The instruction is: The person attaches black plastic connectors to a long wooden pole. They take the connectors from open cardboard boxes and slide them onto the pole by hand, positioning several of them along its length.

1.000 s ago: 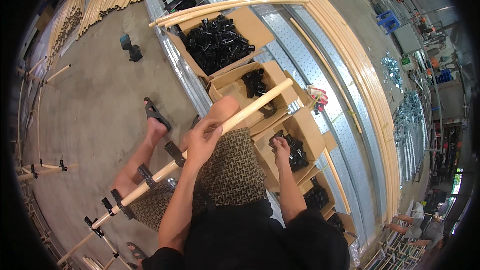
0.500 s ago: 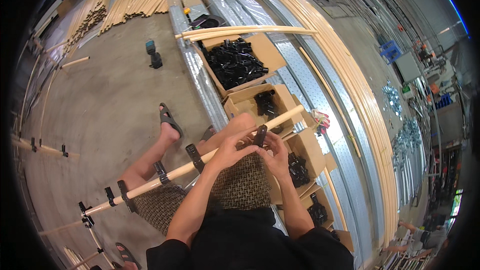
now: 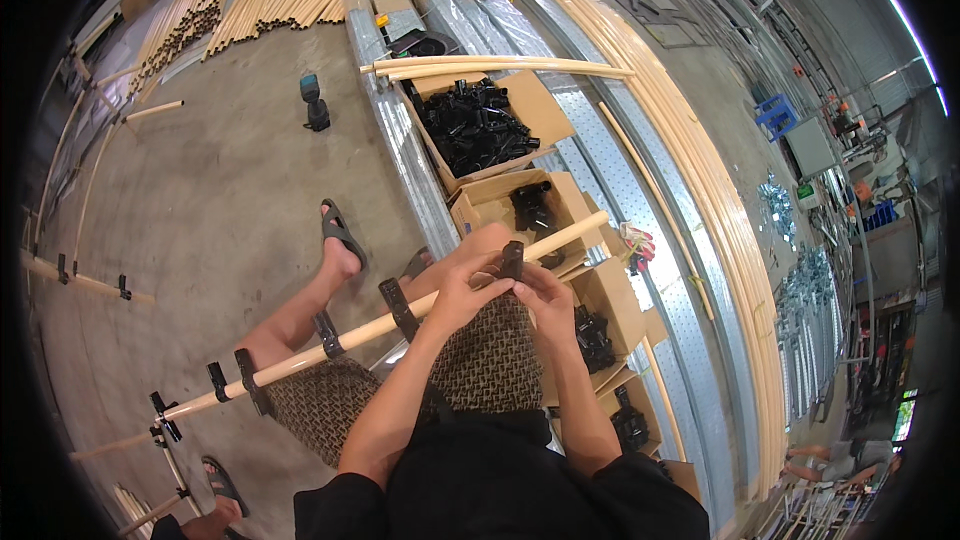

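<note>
A long cream-coloured pipe (image 3: pixel 285 365) lies slantwise across my lap, its far end over the cardboard boxes at right. My left hand (image 3: pixel 466 295) and my right hand (image 3: pixel 547 304) are closed around a black pipe clamp (image 3: pixel 512 260) on the pipe, thumbs at its near side. The fingers behind it are partly hidden, so whether it is fully seated I cannot tell. Farther left, several other black clamps are on the same pipe, including one (image 3: pixel 398 308) just beside my left hand. At its left end, a black joint (image 3: pixel 165 417) meets more pipes.
Open cardboard boxes (image 3: pixel 555 105) of black fittings (image 3: pixel 475 125) stand to my right on metal panels (image 3: pixel 610 190). Long cream pipes (image 3: pixel 690 160) run along the far right. On the floor stands a cordless drill (image 3: pixel 315 105); another person's sandalled foot (image 3: pixel 222 490) is at lower left.
The black clamp between my hands has shifted slightly left and stands more upright. Both hands stay closed on it. At lower left, more of the other person's leg shows.
</note>
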Demonstrator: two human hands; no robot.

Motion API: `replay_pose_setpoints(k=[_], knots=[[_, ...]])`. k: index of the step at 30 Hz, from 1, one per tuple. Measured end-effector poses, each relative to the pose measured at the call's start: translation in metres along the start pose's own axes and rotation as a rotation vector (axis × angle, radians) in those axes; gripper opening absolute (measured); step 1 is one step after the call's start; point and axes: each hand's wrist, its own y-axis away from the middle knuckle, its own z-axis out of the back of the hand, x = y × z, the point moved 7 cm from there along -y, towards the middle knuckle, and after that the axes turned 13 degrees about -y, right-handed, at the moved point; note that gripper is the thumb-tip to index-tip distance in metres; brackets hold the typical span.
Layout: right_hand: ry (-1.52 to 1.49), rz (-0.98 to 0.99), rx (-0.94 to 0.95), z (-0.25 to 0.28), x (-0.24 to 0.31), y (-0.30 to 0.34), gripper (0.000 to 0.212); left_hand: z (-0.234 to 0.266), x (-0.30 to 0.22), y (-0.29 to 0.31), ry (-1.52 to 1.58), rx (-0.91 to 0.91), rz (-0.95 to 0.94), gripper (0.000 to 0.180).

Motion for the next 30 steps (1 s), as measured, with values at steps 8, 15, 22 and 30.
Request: replay_pose_setpoints(k=[8,15,22,30], knots=[[-0.138,-0.083,-0.057,0.016,-0.029,0.002,0.047,0.002,0.005,0.007,-0.138,-0.098,-0.005,0.04],[-0.141,-0.09,-0.089,0.014,-0.026,0.001,0.045,-0.002,0.013,0.006,-0.046,-0.11,0.029,0.032],[0.555,0.336,-0.016,-0.037,0.032,0.002,0.041,0.004,0.041,0.001,0.349,-0.036,0.225,0.022],[0.748,0.535,-0.082,-0.067,0.05,-0.005,0.024,0.014,0.042,0.001,0.492,-0.123,0.265,0.019]])
